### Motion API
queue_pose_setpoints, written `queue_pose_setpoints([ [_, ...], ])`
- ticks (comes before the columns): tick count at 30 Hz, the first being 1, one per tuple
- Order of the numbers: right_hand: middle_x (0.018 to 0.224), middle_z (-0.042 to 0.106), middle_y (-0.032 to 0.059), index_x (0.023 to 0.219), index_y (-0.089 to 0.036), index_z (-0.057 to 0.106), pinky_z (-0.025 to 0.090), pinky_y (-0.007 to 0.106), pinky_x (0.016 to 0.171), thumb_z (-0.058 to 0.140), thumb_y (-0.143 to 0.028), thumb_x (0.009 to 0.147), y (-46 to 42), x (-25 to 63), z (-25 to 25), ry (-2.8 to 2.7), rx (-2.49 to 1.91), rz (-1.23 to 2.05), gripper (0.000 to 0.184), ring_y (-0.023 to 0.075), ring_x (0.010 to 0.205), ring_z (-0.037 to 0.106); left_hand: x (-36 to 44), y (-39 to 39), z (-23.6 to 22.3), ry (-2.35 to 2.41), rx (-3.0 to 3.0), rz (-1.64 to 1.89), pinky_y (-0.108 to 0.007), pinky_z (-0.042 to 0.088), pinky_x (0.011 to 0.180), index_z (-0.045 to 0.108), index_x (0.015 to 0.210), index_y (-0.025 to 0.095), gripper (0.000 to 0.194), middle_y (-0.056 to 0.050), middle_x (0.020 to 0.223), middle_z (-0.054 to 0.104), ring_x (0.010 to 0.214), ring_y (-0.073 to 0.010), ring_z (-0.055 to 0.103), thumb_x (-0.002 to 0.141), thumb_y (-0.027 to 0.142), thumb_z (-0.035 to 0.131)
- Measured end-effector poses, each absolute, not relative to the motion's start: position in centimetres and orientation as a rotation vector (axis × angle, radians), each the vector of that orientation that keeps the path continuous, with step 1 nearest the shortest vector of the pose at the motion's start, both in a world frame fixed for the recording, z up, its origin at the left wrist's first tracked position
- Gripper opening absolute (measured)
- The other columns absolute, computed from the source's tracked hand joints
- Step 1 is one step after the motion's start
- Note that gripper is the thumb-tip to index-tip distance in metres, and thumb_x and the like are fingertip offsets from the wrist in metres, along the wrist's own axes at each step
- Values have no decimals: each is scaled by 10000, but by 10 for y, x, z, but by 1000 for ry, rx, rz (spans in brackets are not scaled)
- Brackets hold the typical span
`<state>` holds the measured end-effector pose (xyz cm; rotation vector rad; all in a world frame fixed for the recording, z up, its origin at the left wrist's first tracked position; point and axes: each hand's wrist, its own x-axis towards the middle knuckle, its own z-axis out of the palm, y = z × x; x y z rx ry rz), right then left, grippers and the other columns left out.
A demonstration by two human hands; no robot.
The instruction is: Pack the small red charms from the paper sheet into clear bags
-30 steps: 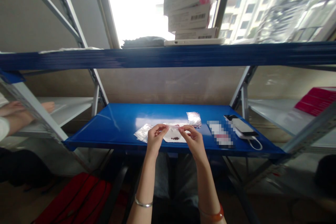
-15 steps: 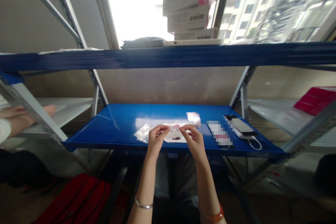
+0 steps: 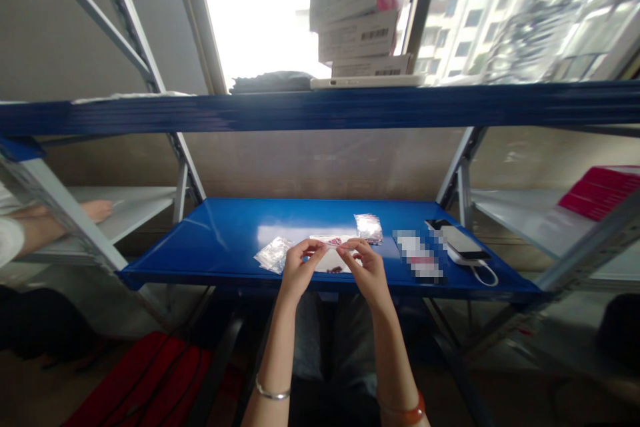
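Above the near edge of the blue table point(image 3: 220, 230), my left hand point(image 3: 301, 265) and my right hand point(image 3: 366, 268) face each other. Both pinch the top edge of a small clear plastic bag point(image 3: 332, 255) between thumb and fingers, the thumb tips close together. Several small dark pieces show low in the bag's area; whether they lie inside or behind it, I cannot tell. A white sheet with red print point(image 3: 320, 238) lies beneath, partly hidden by my hands. Left of my left hand are shiny clear packets point(image 3: 273, 254), and a silvery packet stack point(image 3: 369, 227) lies beyond my right hand.
On the table's right are a blurred-out item point(image 3: 418, 256) and a phone point(image 3: 463, 242) with a white cable. A blue shelf beam point(image 3: 320, 110) crosses above, bearing stacked white boxes point(image 3: 355, 33). Another person's hand point(image 3: 97, 209) rests on a side shelf at left.
My hands have come slightly closer together along the bag's top edge, thumbs now nearly meeting. The other person's arm at left has shifted a little to the right.
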<state>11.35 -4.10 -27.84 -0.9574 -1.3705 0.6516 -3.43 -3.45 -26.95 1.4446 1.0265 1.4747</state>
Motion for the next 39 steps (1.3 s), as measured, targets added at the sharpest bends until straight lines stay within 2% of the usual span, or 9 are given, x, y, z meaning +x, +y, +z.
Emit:
queue_pose_setpoints([
  [14,880,617,49,787,-215,687,425,264,631,636,-396,759,-40,113,-279,-1361,-985,638,191,185,843,581,-31,-30,-273,1049,1469,1487,-249,443,713,665,769,170,219,-44,771,676,757,-171,609,750,385,627],
  [25,843,617,55,798,-213,701,433,272,639,640,-387,757,-38,112,-281,-1374,-954,618,188,189,825,574,-27,-33,-270,1030,1512,1455,-260,451,720,711,768,169,224,-52,788,700,774,-185,623,737,380,644],
  [39,807,612,47,747,-186,664,416,275,673,618,-376,778,-43,114,-277,-1428,-978,588,198,178,794,570,-32,-37,-266,1044,1714,1450,-262,440,773,683,824,166,211,-46,853,693,842,-180,615,800,354,590],
])
